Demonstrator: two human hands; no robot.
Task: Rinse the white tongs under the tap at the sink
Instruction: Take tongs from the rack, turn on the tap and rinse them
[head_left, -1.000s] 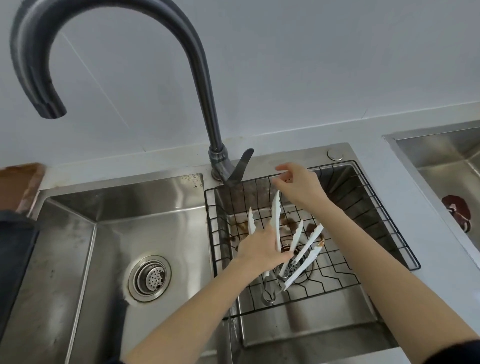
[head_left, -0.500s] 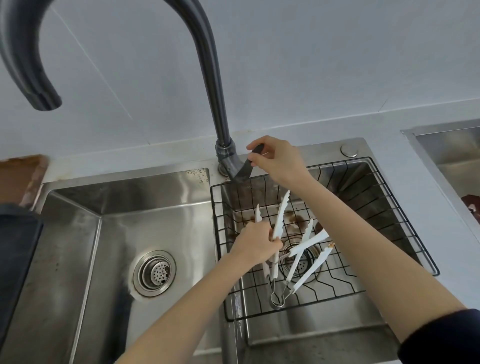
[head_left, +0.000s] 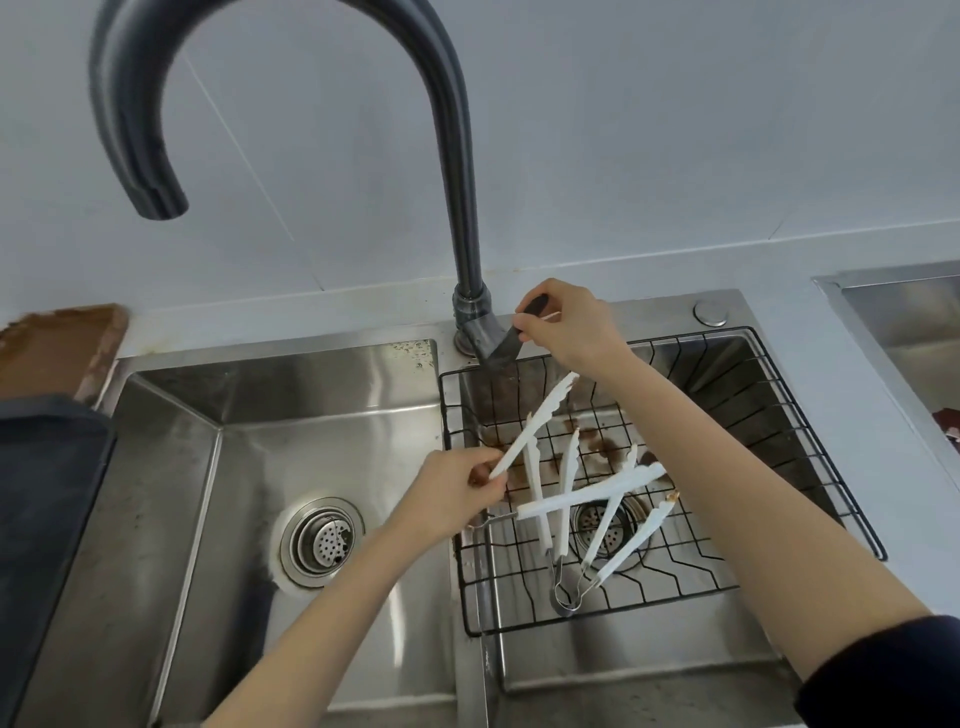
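Observation:
My left hand (head_left: 453, 493) grips one pair of white tongs (head_left: 537, 422) by the hinge end, above the divider between the two basins, its arms spread out to the right. My right hand (head_left: 569, 322) is closed on the dark tap lever (head_left: 506, 344) at the base of the tall dark tap (head_left: 457, 171). The spout (head_left: 156, 200) hangs over the left basin (head_left: 249, 467); no water shows. More white tongs (head_left: 618, 540) lie in the black wire rack (head_left: 769, 582) set in the right basin.
A round drain strainer (head_left: 321, 540) sits in the left basin's floor. Brown stains mark the right basin under the rack. A dark tray (head_left: 47, 493) lies at the left edge, and a second steel sink (head_left: 904, 322) starts at the far right.
My right hand moved from above the rack to the tap lever and closed on it. My left hand lifted one pair of tongs and swung it toward the left.

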